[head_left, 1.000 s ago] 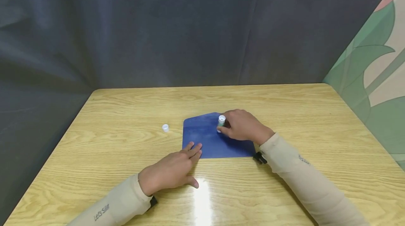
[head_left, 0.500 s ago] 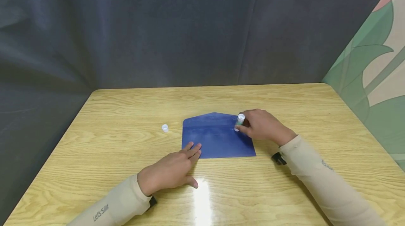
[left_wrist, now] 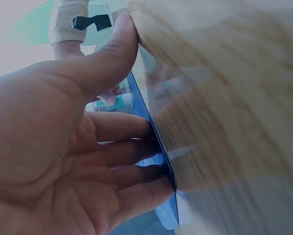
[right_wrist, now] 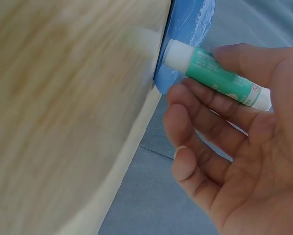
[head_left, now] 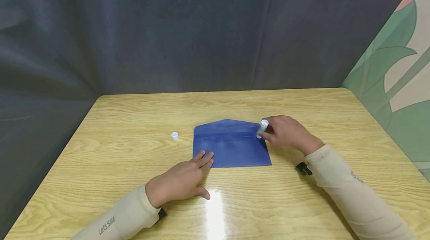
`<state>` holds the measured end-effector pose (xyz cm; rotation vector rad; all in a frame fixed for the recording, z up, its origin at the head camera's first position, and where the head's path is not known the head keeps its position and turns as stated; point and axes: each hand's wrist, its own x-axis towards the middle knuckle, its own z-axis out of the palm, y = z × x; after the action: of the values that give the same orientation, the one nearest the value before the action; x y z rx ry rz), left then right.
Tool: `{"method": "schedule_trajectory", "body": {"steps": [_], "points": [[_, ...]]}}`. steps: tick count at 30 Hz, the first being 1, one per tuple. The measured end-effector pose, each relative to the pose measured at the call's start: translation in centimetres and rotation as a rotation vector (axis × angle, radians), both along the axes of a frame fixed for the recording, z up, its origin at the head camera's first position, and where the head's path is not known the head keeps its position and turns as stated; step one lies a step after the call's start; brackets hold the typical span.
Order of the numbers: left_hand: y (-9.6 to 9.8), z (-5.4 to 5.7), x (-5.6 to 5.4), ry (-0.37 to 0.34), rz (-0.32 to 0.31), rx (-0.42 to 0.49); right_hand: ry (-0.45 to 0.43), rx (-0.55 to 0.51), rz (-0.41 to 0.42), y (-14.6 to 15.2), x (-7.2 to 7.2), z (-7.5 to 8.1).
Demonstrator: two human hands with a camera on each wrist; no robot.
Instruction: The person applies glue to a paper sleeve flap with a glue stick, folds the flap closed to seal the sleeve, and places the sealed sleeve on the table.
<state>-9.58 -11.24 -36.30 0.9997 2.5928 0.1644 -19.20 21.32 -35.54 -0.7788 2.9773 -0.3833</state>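
Note:
A blue envelope (head_left: 235, 150) lies on the table with its flap unfolded toward the far side. My right hand (head_left: 285, 132) pinches a glue stick (right_wrist: 220, 76) with a green and white label between thumb and fingers. The stick's white end is down at the right end of the envelope's flap, and whitish smears (right_wrist: 203, 22) show there in the right wrist view. My left hand (head_left: 183, 180) rests its extended fingertips on the envelope's near left corner, thumb spread on the wood. A small white cap (head_left: 175, 136) stands left of the envelope.
The wooden table (head_left: 134, 120) reaches back to a dark curtain (head_left: 184, 34). A panel with a green leaf pattern (head_left: 399, 64) borders the right side. Black camera mounts (head_left: 304, 169) sit under the sleeved wrists.
My right hand has slid the glue stick rightward along the flap, from near its middle to its right end. The left hand stays in place on the envelope.

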Motion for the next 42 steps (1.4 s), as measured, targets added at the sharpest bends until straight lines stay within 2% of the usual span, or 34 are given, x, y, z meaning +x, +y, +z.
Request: {"method": "schedule_trajectory", "body": {"steps": [10,16,26,34,42], "points": [[0.0,0.0,-0.1,0.002,-0.004,-0.002,-0.011,0.016,0.006,0.5,0.0,0.4],[0.0,0.0,-0.1,-0.001,-0.001,0.006,-0.042,0.034,-0.038,0.9,-0.3,0.2],[0.0,0.1,-0.1,-0.002,-0.002,-0.004,-0.032,0.035,-0.088,1.1,-0.4,-0.1],[-0.1,0.1,-0.1,0.017,-0.013,-0.006,-0.033,0.008,-0.112,0.9,-0.3,0.4],[0.0,0.0,0.0,0.030,-0.018,-0.004,0.029,-0.006,-0.087,0.6,-0.2,1.5]]}}
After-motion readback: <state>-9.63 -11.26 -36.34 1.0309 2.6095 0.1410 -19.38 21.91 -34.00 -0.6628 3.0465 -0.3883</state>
